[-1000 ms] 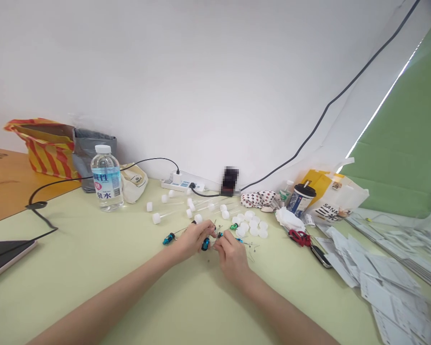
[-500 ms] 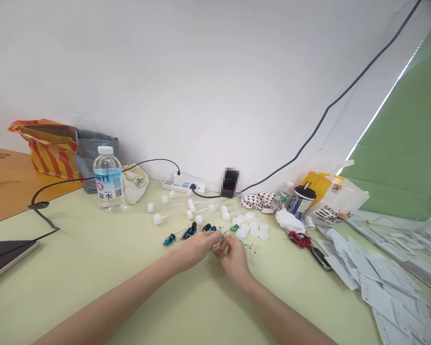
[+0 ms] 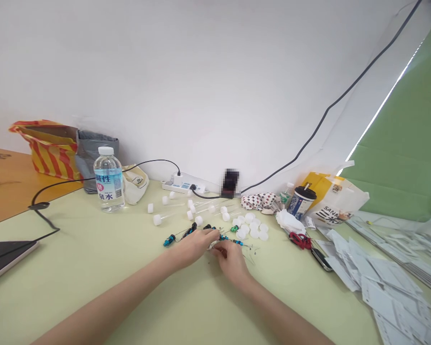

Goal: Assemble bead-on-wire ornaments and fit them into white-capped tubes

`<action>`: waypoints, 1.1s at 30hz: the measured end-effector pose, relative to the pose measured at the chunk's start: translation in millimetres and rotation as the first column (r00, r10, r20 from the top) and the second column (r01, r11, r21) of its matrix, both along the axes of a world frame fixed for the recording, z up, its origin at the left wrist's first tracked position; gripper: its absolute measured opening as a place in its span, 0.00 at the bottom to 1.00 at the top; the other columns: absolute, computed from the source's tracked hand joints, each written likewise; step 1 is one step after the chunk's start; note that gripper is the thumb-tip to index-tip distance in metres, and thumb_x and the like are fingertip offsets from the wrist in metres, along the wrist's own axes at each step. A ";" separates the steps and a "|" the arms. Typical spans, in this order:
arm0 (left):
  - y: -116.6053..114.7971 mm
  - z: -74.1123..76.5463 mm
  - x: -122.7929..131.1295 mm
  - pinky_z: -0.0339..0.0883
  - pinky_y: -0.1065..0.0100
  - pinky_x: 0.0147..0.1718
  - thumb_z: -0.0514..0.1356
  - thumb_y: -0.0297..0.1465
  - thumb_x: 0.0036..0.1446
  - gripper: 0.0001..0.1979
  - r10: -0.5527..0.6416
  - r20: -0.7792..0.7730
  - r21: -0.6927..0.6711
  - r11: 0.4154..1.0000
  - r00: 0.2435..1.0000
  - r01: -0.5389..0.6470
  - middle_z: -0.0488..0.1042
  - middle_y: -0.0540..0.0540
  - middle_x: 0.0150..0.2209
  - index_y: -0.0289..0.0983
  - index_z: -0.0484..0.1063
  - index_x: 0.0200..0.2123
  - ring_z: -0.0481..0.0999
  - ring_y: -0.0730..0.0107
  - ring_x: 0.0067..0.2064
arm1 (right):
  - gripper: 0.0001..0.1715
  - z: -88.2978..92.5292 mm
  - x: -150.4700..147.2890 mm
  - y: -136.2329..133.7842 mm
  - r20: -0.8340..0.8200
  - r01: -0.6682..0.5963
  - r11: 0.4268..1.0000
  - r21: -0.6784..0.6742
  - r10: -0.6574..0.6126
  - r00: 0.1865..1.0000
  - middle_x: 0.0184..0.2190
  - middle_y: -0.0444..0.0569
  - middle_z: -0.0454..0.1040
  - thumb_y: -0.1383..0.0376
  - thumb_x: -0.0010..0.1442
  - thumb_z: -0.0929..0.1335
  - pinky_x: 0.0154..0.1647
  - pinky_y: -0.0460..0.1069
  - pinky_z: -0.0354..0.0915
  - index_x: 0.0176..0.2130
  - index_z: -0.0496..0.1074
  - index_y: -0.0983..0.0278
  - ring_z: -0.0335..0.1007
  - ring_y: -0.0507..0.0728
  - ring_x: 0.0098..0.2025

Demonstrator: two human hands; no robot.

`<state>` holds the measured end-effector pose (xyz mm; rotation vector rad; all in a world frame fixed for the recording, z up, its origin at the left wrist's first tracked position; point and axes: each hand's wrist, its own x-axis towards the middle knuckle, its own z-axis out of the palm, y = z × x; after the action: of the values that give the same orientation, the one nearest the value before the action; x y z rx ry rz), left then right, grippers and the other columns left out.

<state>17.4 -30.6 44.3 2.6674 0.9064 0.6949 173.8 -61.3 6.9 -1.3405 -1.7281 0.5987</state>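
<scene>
My left hand (image 3: pixel 197 245) and my right hand (image 3: pixel 232 258) meet at the middle of the pale green table (image 3: pixel 158 297). The fingers of both are closed in a pinch, and what lies between them is too small and hidden to name. Thin wire-like pieces (image 3: pixel 251 249) stick out beside my right hand. Small blue-and-black pieces (image 3: pixel 189 231) lie just beyond my left hand, with another blue piece (image 3: pixel 169 240) farther left. More blue parts (image 3: pixel 238 242) show past my right fingertips. Close by is a small green piece (image 3: pixel 234 229).
Clear tubes with white caps (image 3: pixel 157 220) and a heap of white round discs (image 3: pixel 254 233) lie behind the hands. A water bottle (image 3: pixel 108 184) stands left. Red-handled scissors (image 3: pixel 300 240), a lidded cup (image 3: pixel 301 202) and white cards (image 3: pixel 384 297) are right. A power strip (image 3: pixel 183 183) lies by the wall.
My right hand's fingers have turned lower and curled in, uncovering blue parts behind them. My left hand has shifted slightly, its fingers flatter. The things around have stayed put.
</scene>
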 end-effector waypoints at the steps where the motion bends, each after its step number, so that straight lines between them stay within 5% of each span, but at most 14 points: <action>1: 0.6 0.5 -0.5 0.46 0.72 0.23 0.45 0.22 0.50 0.08 0.005 0.012 -0.008 1.000 1.000 -0.005 0.60 0.51 0.27 0.38 0.60 0.31 0.54 0.75 0.25 | 0.11 0.9 -0.2 -0.5 0.004 -0.015 1.000 0.020 0.015 1.000 0.23 0.46 0.73 0.69 0.50 0.62 0.24 0.46 0.55 0.25 0.73 0.64 0.62 0.52 0.23; 9: 6.5 -2.6 1.4 0.49 0.72 0.24 0.44 0.31 0.57 0.10 -0.045 0.170 -0.116 0.991 0.984 0.065 0.58 0.51 0.24 0.38 0.61 0.28 0.56 0.74 0.25 | 0.09 3.8 4.8 2.6 -0.088 0.093 0.986 -0.141 -0.106 0.990 0.13 0.40 0.64 0.62 0.42 0.71 0.19 0.44 0.47 0.18 0.72 0.64 0.48 0.47 0.16; 15: 5.1 -2.4 3.5 0.49 0.72 0.23 0.45 0.31 0.57 0.11 -0.059 0.170 -0.121 0.989 0.984 0.080 0.57 0.51 0.24 0.38 0.62 0.26 0.56 0.74 0.24 | 0.12 -3.1 4.2 5.9 -0.156 0.101 0.985 -0.139 -0.123 0.980 0.14 0.40 0.65 0.63 0.39 0.72 0.18 0.44 0.49 0.17 0.65 0.64 0.52 0.48 0.17; 21: 7.8 0.6 -0.3 0.49 0.73 0.23 0.44 0.31 0.59 0.12 -0.049 0.166 -0.112 0.991 0.985 0.068 0.58 0.51 0.24 0.37 0.62 0.26 0.55 0.75 0.25 | 0.05 1.7 1.5 2.2 -0.097 0.011 0.998 -0.065 -0.017 0.995 0.21 0.43 0.67 0.65 0.49 0.67 0.21 0.45 0.53 0.28 0.72 0.63 0.57 0.50 0.20; 25: 9.2 3.5 -2.4 0.48 0.72 0.23 0.44 0.32 0.59 0.12 -0.039 0.175 -0.089 0.994 0.984 0.056 0.57 0.52 0.24 0.37 0.61 0.26 0.54 0.75 0.25 | 0.07 4.1 1.8 1.3 -0.028 -0.034 0.999 0.040 0.035 0.999 0.25 0.45 0.68 0.69 0.50 0.65 0.25 0.46 0.54 0.25 0.73 0.63 0.58 0.50 0.23; 33: 8.5 -3.8 1.4 0.49 0.72 0.24 0.42 0.34 0.61 0.13 -0.007 0.164 -0.109 0.994 0.986 0.025 0.56 0.53 0.23 0.38 0.59 0.26 0.55 0.75 0.25 | 0.08 3.4 2.5 2.2 -0.015 0.150 0.989 0.010 -0.150 0.989 0.19 0.40 0.64 0.66 0.44 0.69 0.23 0.44 0.51 0.19 0.64 0.64 0.54 0.49 0.20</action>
<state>18.7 -22.1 40.5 2.4765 0.8529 0.8204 176.3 -59.1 10.3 -1.4402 -1.6004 0.5118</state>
